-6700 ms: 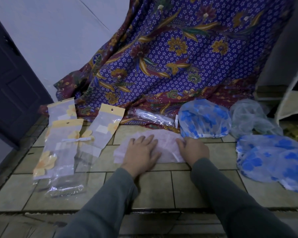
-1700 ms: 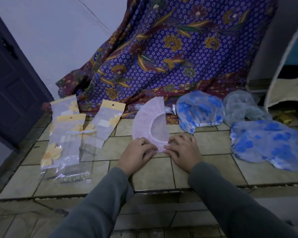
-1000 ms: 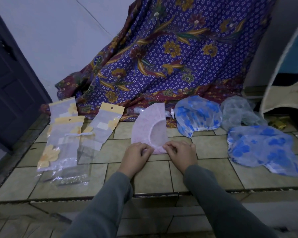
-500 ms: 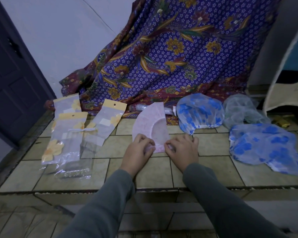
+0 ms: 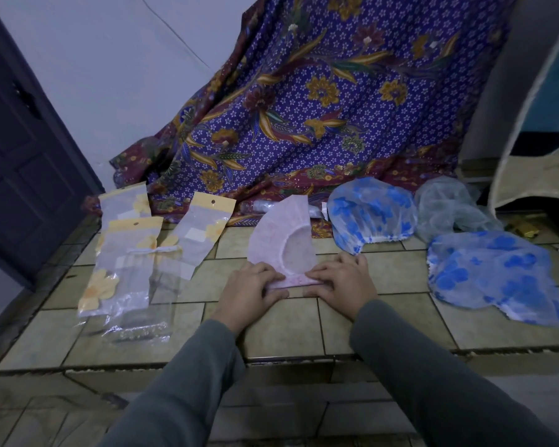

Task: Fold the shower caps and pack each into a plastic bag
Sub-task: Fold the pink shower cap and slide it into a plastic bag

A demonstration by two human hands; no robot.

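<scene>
From my remote seat, the job looked barely begun: three shower caps lay unfolded right of the pink shower cap [image 5: 273, 235] — a flat blue-flowered cap [image 5: 494, 275] farthest right, a puffed blue-flowered cap [image 5: 371, 214] just beside the pink one, and a clear cap [image 5: 446, 208] behind them. Left of the pink cap, the plastic bags [image 5: 126, 253] with yellow headers lay overlapping on the tiled floor [image 5: 304, 327]; whether any was filled I could not tell. The pink cap, already folded to a wedge, lay flat, its near end being turned over. My left hand [image 5: 250, 293] and right hand [image 5: 342, 285] each pinched that near edge with curled fingers, pressing it down.
</scene>
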